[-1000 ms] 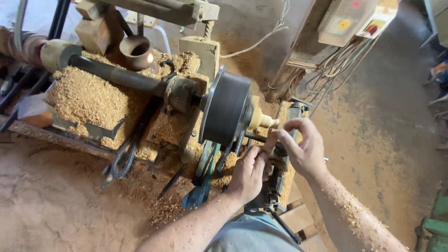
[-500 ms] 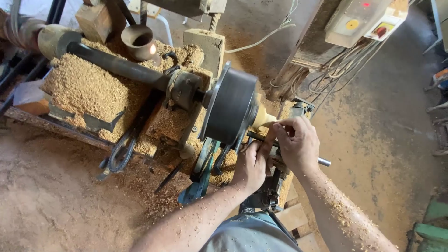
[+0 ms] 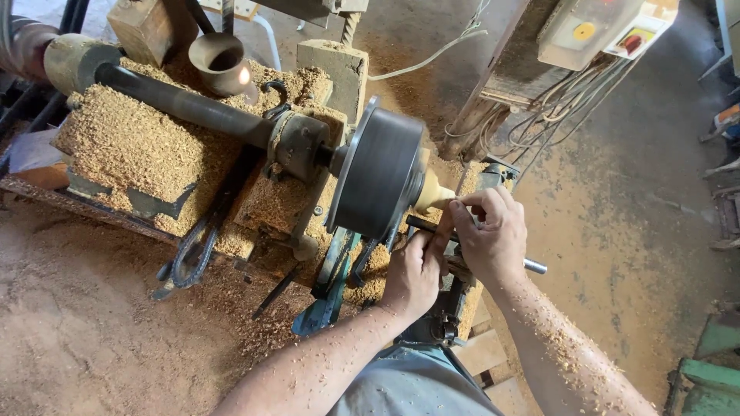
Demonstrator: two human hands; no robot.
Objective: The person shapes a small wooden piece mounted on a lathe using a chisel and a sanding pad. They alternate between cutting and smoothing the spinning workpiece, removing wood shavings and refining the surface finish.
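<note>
A dark round faceplate (image 3: 378, 173) on a wood lathe is blurred with spin. A small pale wooden piece (image 3: 430, 192) sticks out of its face. My right hand (image 3: 489, 235) is curled at the tip of that piece, thumb and fingertips pinched against it. My left hand (image 3: 412, 273) sits just below, fingers closed around a metal bar (image 3: 533, 266) that runs parallel to the lathe axis and passes under both hands. Both forearms are dusted with wood chips. What lies inside my right fingertips is hidden.
Heaps of sawdust (image 3: 131, 142) cover the lathe bed and the floor at left. A dark shaft (image 3: 185, 104) leads to the faceplate. A small wooden cup (image 3: 220, 62) stands behind. A switch box (image 3: 590, 31) with loose wires hangs at the upper right.
Both hands stay at the wooden piece; my right hand has closed in a little on its tip. The view has shifted slightly.
</note>
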